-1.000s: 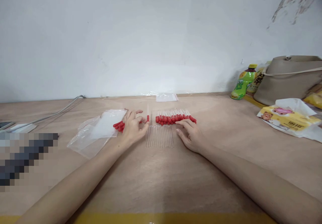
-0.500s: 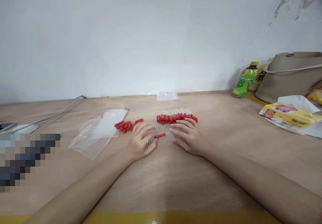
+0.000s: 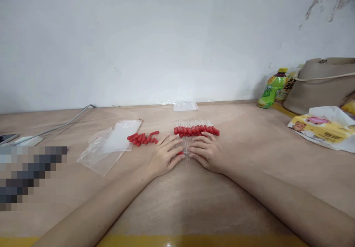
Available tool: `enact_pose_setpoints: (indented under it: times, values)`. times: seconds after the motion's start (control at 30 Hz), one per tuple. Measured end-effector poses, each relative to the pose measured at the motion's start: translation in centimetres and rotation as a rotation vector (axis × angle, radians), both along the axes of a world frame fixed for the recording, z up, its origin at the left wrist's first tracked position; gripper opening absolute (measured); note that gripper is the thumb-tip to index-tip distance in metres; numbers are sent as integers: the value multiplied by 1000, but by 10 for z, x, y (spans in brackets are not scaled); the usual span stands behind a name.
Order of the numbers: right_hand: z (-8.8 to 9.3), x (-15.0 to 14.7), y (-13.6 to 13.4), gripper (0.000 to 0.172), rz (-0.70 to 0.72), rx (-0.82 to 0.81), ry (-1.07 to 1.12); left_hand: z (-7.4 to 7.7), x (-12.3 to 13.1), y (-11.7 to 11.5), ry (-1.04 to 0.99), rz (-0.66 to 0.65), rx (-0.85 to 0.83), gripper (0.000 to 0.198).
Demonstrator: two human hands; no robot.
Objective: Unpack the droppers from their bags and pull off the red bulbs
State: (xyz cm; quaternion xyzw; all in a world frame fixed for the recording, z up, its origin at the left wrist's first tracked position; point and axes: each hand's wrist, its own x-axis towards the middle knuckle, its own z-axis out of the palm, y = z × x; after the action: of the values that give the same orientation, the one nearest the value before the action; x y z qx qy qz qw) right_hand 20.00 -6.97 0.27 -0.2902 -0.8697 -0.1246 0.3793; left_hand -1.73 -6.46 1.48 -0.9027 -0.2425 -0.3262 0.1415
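Note:
My left hand (image 3: 168, 154) is closed, thumb and fingers pinching a red rubber bulb (image 3: 180, 153) that is mostly hidden. Facing it, my right hand (image 3: 206, 151) pinches a thin clear dropper tube (image 3: 186, 152), whose short visible length meets the bulb between my fingertips. Under both hands lie several clear tubes (image 3: 187, 142) side by side, partly covered. Just beyond my right hand is a row of droppers with red bulbs (image 3: 194, 130), their clear tips pointing at the wall. Left of my left hand sits a pile of loose red bulbs (image 3: 141, 139).
Clear plastic bags (image 3: 103, 162) lie flat on the left of the wooden table (image 3: 166, 210). Another small bag (image 3: 185, 106) is by the wall. A grey cable (image 3: 69, 122) runs at left. At right stand a green bottle (image 3: 271, 91), a beige bag (image 3: 318, 88) and a tissue pack (image 3: 324, 128).
My left hand has moved right, closer to my right hand. The red bulb, earlier in plain view, is now mostly covered by my fingers and up against the tube.

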Motion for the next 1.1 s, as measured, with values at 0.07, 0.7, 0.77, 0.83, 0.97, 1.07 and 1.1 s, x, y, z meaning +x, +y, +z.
enact_pose_setpoints:
  times: [0.07,0.7,0.77,0.83,0.97,1.07,1.1]
  values:
    - [-1,-1,0,15,12,-2,6,-2,1,1,-7,-33,4,15]
    - [-12,-8,1,13,212,51,23,3,8,-7,70,-94,170,16]
    - [-12,-7,-1,12,213,83,8,4,6,-8,78,-95,157,16]
    - [-10,-7,-2,11,210,102,-2,4,5,-9,78,-99,145,16]
    - [-8,-6,-4,10,207,116,-14,3,4,-10,68,-108,107,15]
    - [-7,-6,-5,10,201,125,-18,3,3,-11,71,-103,73,16]
    - [-6,-6,-5,10,199,129,-19,3,3,-12,73,-101,66,16]
